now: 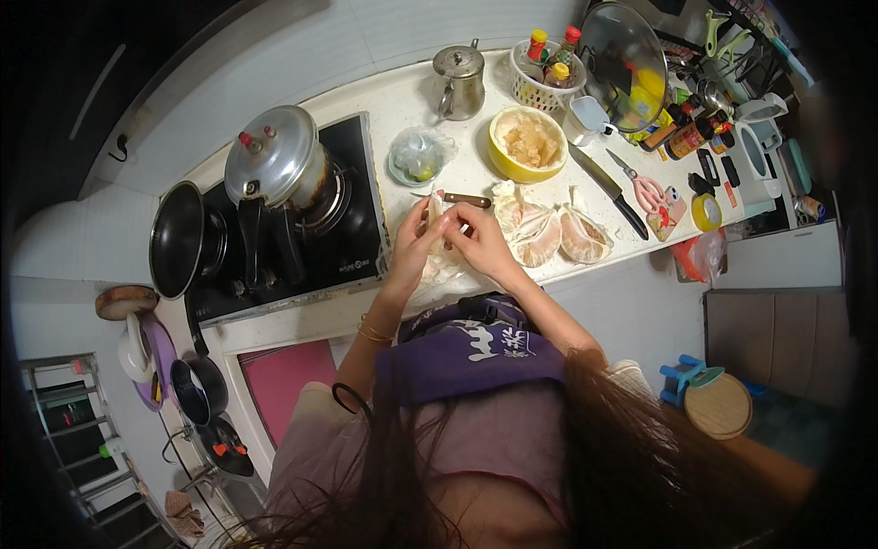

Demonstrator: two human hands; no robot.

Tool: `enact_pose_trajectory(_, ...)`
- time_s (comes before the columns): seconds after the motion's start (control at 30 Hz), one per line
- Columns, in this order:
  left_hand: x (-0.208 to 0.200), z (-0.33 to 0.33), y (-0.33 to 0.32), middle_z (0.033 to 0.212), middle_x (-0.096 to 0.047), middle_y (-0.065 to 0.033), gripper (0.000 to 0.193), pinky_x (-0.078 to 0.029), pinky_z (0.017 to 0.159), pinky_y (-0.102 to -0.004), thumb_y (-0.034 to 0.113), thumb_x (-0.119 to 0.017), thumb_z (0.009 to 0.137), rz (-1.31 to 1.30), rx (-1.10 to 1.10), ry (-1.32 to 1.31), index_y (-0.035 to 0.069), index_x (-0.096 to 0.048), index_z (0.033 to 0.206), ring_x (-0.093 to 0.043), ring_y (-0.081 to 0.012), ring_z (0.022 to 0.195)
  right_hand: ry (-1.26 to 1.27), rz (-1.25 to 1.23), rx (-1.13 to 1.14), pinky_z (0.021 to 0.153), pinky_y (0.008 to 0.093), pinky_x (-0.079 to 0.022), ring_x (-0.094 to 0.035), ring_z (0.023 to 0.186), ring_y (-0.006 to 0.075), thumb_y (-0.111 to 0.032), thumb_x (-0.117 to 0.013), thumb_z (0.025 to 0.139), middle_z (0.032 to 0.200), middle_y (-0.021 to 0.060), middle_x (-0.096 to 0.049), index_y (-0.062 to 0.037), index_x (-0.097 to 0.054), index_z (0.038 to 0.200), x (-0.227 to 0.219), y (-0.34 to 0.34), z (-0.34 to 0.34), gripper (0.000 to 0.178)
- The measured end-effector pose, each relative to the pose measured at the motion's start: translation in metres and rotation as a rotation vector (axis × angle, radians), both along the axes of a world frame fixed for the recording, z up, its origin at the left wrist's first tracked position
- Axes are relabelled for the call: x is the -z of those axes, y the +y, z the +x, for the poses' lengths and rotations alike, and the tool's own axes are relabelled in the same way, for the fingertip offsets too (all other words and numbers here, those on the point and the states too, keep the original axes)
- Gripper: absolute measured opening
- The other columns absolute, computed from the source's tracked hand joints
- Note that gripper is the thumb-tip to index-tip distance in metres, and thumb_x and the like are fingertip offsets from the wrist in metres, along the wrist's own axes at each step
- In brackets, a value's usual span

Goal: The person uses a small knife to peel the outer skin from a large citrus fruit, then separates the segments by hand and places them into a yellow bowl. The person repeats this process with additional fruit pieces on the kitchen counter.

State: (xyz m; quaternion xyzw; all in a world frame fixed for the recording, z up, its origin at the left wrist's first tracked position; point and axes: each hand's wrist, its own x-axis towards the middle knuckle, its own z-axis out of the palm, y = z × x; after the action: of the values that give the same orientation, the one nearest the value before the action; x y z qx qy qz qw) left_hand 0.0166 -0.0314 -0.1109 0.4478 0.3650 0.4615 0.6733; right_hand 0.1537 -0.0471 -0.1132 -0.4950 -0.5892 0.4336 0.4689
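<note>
Left: black cooktop [352, 236] blocks low passage; pressure cooker [274, 151] stands tall there, long handle jutting near. Slim bare strip of counter [402, 101] between cooktop and bag-filled bowl [395, 170]. Just far of left grip [412, 242] and right grip [483, 242]: paring knife [468, 199] lying low, passable from above. Beyond, narrow lane between bag-filled bowl and yellow bowl [523, 170]; metal jug [460, 87] at far end. Right: pomelo segments [583, 238], thin gap, then kitchen knife [611, 190], scissors [647, 190].

Bright light reaches the hands [477, 242] and worktop [471, 154], glinting off the pressure-cooker lid [288, 160]; straight lines bend toward the view's edges, which darken (corners nearly black).
</note>
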Motion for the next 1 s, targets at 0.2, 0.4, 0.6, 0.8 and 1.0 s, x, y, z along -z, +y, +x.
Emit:
enact_pose_trajectory(0.2,0.01,-0.002,0.002,0.106,-0.056,-0.0082,0.03,-0.044,0.082,-0.0248,0.009,-0.05,0.091,-0.106,-0.039,-0.185,-0.001,-0.047,0.119,-0.055,-0.0124,0.095,0.287,-0.203,-0.04,0.052,0.023,-0.043,-0.056,0.054,0.0121,-0.014,-0.058,0.088,0.063,0.0038,-0.055,-0.0004,-0.057,0.083,-0.004,0.002,0.002,0.015)
enact_pose_trajectory(0.4,0.0,-0.006,0.001,0.107,-0.057,-0.0108,0.027,-0.045,0.084,-0.0297,0.008,-0.043,0.092,-0.285,0.078,-0.478,-0.002,-0.047,0.117,-0.056,-0.0173,0.095,0.938,-0.439,-0.067,0.054,0.0251,-0.051,-0.057,0.053,0.0119,-0.009,-0.054,0.087,0.061,0.0025,-0.052,-0.0022,-0.055,0.083,0.003,0.003,0.009,0.008)
enact_pose_trajectory(0.6,-0.013,-0.002,-0.004,0.11,-0.055,-0.011,0.026,-0.045,0.085,-0.0299,0.006,-0.042,0.092,-0.259,0.075,-0.437,-0.001,-0.046,0.117,-0.056,-0.0176,0.097,0.863,-0.328,-0.127,0.056,0.0249,-0.053,-0.051,0.052,0.0067,-0.013,-0.055,0.088,0.062,-0.0006,-0.051,-0.0029,-0.054,0.079,0.006,0.003,0.014,0.014)
enact_pose_trajectory(0.8,0.0,-0.001,-0.005,0.103,-0.057,-0.0064,0.021,-0.044,0.083,-0.0269,0.016,-0.041,0.096,-0.008,0.015,-0.078,0.002,-0.05,0.109,-0.055,-0.0125,0.095,0.282,-0.313,-0.183,0.049,0.0198,-0.048,-0.046,0.052,0.002,-0.024,-0.059,0.09,0.061,-0.0049,-0.046,-0.0046,-0.054,0.076,-0.012,0.008,0.016,0.024)
enact_pose_trajectory(1.0,-0.003,0.0,-0.007,0.093,-0.058,-0.0037,0.023,-0.046,0.075,-0.0247,0.021,-0.041,0.098,-0.113,-0.018,-0.217,0.002,-0.054,0.1,-0.056,-0.0099,0.083,0.517,-0.294,-0.117,0.042,0.0208,-0.045,-0.044,0.048,0.0032,-0.022,-0.058,0.091,0.06,-0.005,-0.043,-0.0058,-0.051,0.072,-0.011,0.009,0.005,0.025)
